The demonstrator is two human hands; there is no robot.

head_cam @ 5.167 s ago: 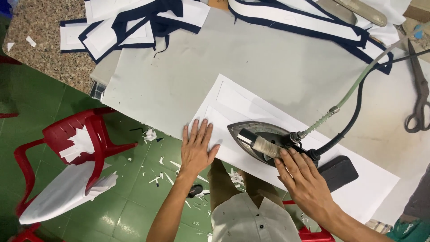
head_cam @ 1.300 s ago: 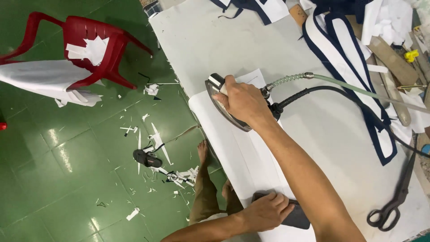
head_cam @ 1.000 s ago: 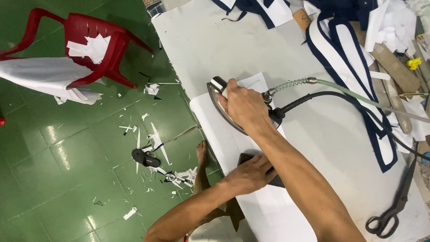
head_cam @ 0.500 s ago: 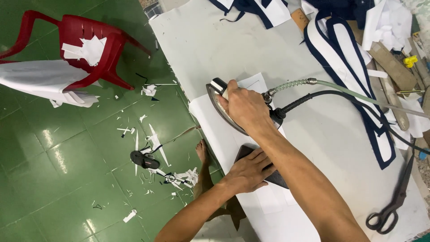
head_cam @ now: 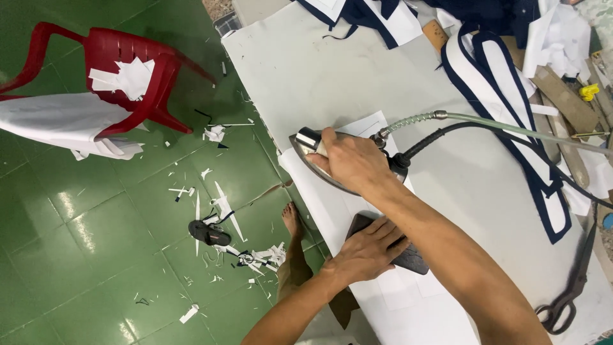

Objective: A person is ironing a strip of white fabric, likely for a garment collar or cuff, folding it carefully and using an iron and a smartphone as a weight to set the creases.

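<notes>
White cloth (head_cam: 383, 300) could scorch if the iron (head_cam: 319, 167), gripped in the right hand (head_cam: 348, 160), lingers while the left hand (head_cam: 370, 252) presses flat on a dark pad (head_cam: 408, 257).

Bare table (head_cam: 306, 70) beyond iron (head_cam: 313, 160)

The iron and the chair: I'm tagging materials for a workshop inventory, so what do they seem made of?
Iron: apparently metal, its grey body and soleplate edge showing a dull shine.
Chair: likely moulded plastic, glossy red with smooth one-piece legs and arms.
</notes>
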